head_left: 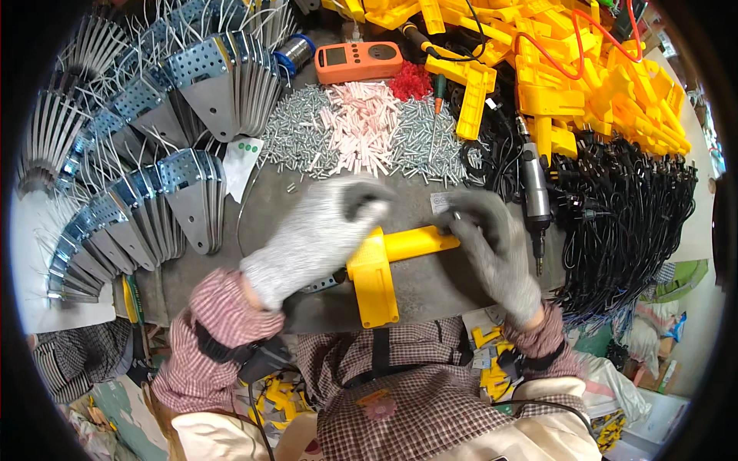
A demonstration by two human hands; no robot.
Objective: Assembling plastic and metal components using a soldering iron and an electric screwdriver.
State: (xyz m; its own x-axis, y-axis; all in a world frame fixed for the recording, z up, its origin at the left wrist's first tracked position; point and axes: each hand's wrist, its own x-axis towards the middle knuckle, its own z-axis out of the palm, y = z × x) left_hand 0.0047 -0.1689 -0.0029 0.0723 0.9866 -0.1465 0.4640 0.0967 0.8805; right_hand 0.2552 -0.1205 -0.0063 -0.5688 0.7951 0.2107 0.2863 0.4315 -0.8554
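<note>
A yellow plastic handle housing [373, 284] sits at the table's near edge, its round grip pointing right. Above its left end is my left hand [323, 227], in a pale grey glove and blurred by motion. Its fingers curl toward the thumb; what is in them, if anything, cannot be made out. My right hand [492, 250], in a darker grey glove, is closed at the grip's right end. A tiny light-coloured bit shows at its fingertips, too small to name. Beyond the hands lie heaps of silver screws [300, 127] and pale pink sleeves [361, 123].
Metal brackets [201, 69] with white wires stand in rows at left. An orange meter [358, 61], a solder spool [295, 54] and red small parts [411, 81] sit at the back. Yellow housings [550, 100], an electric screwdriver [534, 184] and black cords [615, 230] fill the right.
</note>
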